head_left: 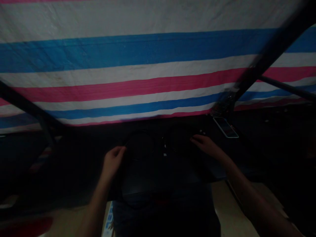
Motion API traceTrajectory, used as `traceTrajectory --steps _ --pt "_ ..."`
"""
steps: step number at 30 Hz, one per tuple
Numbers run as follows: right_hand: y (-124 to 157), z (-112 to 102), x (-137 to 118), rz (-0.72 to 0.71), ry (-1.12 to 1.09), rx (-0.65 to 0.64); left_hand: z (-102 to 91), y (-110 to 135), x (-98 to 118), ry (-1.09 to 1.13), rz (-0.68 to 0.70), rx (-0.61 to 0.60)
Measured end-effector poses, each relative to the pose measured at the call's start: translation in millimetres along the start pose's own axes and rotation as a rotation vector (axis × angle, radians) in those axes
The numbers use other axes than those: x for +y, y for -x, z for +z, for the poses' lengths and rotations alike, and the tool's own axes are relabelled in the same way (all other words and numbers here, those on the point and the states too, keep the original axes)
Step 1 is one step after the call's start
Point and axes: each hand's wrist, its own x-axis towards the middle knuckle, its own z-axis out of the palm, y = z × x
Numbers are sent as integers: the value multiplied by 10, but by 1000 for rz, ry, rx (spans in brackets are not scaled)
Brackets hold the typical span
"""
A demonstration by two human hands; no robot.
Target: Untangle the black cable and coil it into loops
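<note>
From the head camera the scene is dim, and everything here is placed against the coiled black cable (139,144), which lies in loops near the middle of the frame. Its outline is faint and its ends are lost in the dark. Beyond the coil, a striped tarpaulin (138,65) in white, blue and pink bands fills the background. A dark metal bar (271,56) crosses it diagonally, up and to the right of the coil. The coil rests on a dark tabletop (153,126), and a smartphone (225,127) lies on the same surface, well to its right. Small white bits (165,154) sit just right of the coil's main loop. Below the coil are the person's dark trousers (160,217).

The left hand (113,162) is at the coil's left side, half closed with the fingers loosely curled, and its fingertips (122,150) touch the edge of a loop. The right hand (206,145) is to the right of the coil, relaxed and partly open, with fingers (195,139) curving down onto the dark loops. It is too dark to tell whether either hand is gripping the cable.
</note>
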Motion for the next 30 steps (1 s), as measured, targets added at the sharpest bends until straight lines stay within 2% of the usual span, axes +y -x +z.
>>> traceTrajectory --steps 4,7,9,12,15,18,22,26,30 --pt "107 134 -143 105 -305 97 86 72 68 254 -91 -19" --pt "125 254 -160 163 -595 259 92 156 111 393 -140 -64" --pt "93 339 -140 195 -698 357 108 213 96 433 -168 -126" --pt "11 457 -112 222 -719 405 159 273 13 448 -215 -166" --pt "-55 552 -112 241 -728 405 206 299 -55 474 -242 -93" --pt "-68 627 -133 255 -730 420 238 305 -34 526 -243 -26" --pt "5 730 -198 268 -745 431 327 285 64 583 -224 15" --pt "146 865 -279 339 -824 425 474 254 95 551 -204 -18" --pt "266 942 -275 357 -877 532 590 227 7 419 -140 -18"
